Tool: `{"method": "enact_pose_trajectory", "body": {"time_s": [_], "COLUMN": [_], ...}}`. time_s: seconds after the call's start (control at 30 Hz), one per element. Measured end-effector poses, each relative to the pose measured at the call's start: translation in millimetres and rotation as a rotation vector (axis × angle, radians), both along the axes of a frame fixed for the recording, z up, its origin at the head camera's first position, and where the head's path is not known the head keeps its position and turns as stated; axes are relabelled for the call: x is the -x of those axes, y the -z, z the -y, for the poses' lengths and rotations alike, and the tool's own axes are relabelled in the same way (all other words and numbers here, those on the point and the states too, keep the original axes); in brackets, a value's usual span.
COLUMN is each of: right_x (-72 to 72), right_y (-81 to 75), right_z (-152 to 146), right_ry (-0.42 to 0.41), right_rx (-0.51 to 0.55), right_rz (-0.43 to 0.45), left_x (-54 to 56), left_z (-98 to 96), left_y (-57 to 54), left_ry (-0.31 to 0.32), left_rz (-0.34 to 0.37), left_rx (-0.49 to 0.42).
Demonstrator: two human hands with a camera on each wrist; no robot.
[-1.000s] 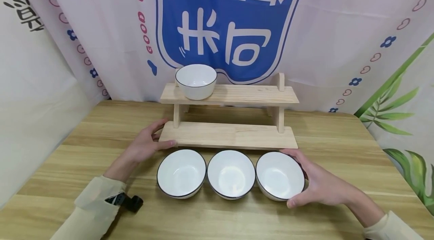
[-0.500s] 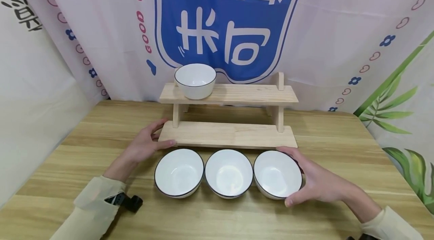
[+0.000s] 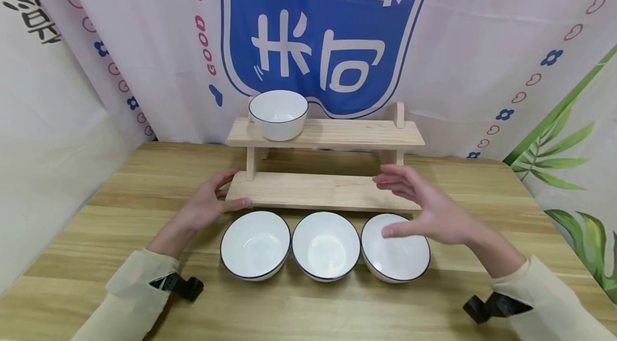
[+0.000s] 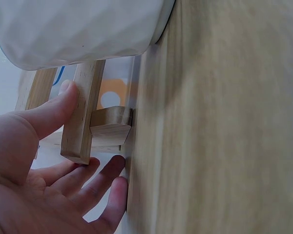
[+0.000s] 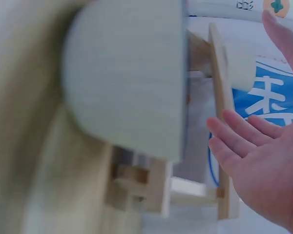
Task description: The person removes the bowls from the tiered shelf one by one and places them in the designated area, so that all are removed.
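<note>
A two-tier wooden shelf [image 3: 308, 191] stands on the table, and my left hand [image 3: 204, 204] holds the left end of its lower board. In the left wrist view the thumb [image 4: 63, 105] lies on the board, with the other fingers around its end. Three white bowls with dark rims form a row before the shelf: a left bowl [image 3: 255, 244], a middle bowl [image 3: 326, 244] and a right bowl [image 3: 395, 252]. My right hand [image 3: 429, 212] hovers above the right bowl, fingers spread and holding nothing. A fourth white bowl [image 3: 278, 116] sits on the upper board's left side.
The wooden table [image 3: 337, 314] extends around the shelf and bowls. Behind it hangs a printed curtain [image 3: 463, 62] close to the shelf's back. Black wrist cameras are strapped to both sleeves.
My right hand has let go of the right bowl and risen up and leftward over it. Before that, the bowls shifted very slightly left in view. My left hand keeps its place.
</note>
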State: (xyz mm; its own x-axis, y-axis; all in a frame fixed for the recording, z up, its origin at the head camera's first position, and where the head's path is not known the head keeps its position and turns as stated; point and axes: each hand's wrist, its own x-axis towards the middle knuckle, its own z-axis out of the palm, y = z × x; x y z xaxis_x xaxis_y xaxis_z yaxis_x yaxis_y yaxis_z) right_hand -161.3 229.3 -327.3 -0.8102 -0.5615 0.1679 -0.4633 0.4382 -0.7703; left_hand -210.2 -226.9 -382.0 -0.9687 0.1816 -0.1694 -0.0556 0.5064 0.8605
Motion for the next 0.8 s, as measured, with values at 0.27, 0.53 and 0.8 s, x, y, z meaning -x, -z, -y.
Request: {"method": "enact_pose_trajectory", "body": {"time_s": [0.27,0.53,0.8], "right_x": [24.4,49.4,67.0], "right_y": [-21.8,-36.5,-47.9], "right_z": [31,65,81], "right_ry": [0.035,0.124,0.185], "right_rx": [0.085,0.146,0.194], "right_rz": [0.062,0.109,0.100], "left_x": [0.5,-0.4,2.4], "left_z": [0.0,5.5,2.5], "left_y": [1.4,0.2,1.3], "left_ry": [0.002,0.005,0.001], "left_rz": [0.007,0.013,0.018], "left_rx": [-0.011,0.004,0.018]}}
